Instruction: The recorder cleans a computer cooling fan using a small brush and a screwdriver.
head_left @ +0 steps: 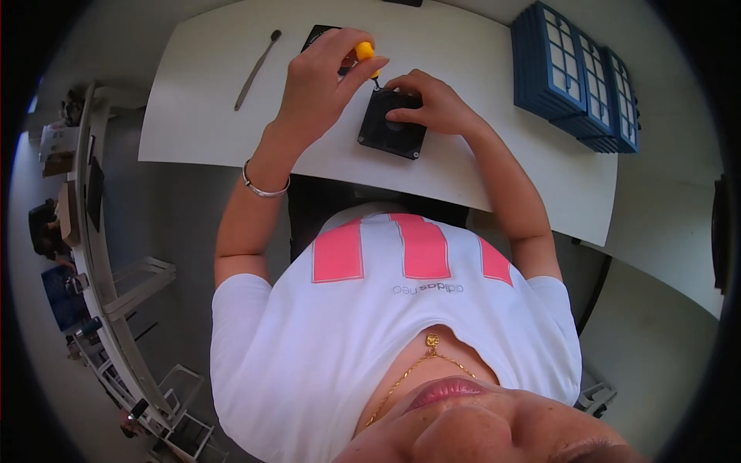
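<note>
My left hand (315,87) holds a screwdriver with a yellow handle (365,51) between thumb and fingers. Its dark shaft points down at the upper left corner of a black hard disk drive (388,134), which lies on the white table (202,136). My right hand (431,104) grips the drive's upper right part, the thumb on its face and the fingertips near the screwdriver tip. Screws show at the drive's two lower corners. Another black object (313,36), perhaps a second drive, lies behind my left hand, mostly hidden.
A grey toothbrush-like brush (255,72) lies at the table's left. Stacked blue trays with white grid-like fronts (547,63) stand at the right. A dark object (403,2) is cut off at the top. Another bench (110,312) with several things stands far left, people near it.
</note>
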`<control>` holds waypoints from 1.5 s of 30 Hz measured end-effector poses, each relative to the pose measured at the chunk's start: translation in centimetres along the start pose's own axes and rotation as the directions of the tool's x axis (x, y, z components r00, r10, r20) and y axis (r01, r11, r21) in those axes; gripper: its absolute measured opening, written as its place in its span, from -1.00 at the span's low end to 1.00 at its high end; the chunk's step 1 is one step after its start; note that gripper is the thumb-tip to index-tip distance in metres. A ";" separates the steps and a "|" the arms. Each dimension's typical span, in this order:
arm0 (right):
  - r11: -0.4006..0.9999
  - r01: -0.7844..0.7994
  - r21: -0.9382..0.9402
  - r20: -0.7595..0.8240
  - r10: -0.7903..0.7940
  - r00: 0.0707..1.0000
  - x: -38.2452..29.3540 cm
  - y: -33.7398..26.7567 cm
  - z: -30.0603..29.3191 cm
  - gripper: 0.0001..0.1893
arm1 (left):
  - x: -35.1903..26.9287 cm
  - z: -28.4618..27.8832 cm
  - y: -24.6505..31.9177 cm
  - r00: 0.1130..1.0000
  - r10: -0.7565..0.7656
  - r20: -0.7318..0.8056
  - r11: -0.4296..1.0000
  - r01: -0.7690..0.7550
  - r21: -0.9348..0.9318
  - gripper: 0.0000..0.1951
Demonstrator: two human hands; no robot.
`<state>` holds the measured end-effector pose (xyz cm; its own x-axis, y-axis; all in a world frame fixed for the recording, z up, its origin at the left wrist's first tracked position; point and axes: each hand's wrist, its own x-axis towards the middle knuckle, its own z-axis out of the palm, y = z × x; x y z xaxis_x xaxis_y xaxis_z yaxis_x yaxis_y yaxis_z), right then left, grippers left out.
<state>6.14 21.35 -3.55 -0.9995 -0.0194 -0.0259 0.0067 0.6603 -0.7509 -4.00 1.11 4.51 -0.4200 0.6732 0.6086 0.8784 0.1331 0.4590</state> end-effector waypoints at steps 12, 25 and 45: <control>0.989 -0.123 -0.079 -0.066 0.118 0.991 -0.9 -0.5 0.1 -0.46 | -4.8 -2.4 1.8 0.984 -0.171 0.054 0.979 0.176 -0.099 -0.82; 0.993 -0.103 -0.058 -0.049 0.100 0.994 -0.8 -0.2 -0.4 -0.40 | -4.4 -3.0 2.0 0.984 -0.135 0.121 0.990 0.137 -0.014 -0.81; 0.993 -0.083 -0.084 -0.043 0.079 0.996 -0.6 0.4 -0.5 -0.39 | -5.2 -2.6 1.1 0.990 -0.140 0.025 0.984 0.142 -0.105 -0.82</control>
<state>6.72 21.97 -3.49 -0.9962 0.0656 -0.0568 0.0866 0.7207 -0.6878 -1.44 -4.11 3.57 -0.5334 0.6656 0.5220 0.7808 0.1502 0.6064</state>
